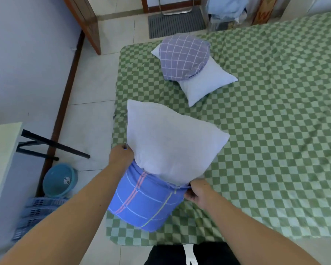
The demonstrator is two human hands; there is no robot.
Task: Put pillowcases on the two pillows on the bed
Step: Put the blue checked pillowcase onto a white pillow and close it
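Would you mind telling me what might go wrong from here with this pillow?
The white pillow sits only partly inside the blue striped pillowcase, so it may bunch at the opening gripped by the left hand and right hand. They lie near the edge of the green checked bed and could slide off.

A bed in a green checked sheet carries two white pillows. The far pillow lies flat under a purple grid pillowcase. The near pillow stands half inside a blue pillowcase.
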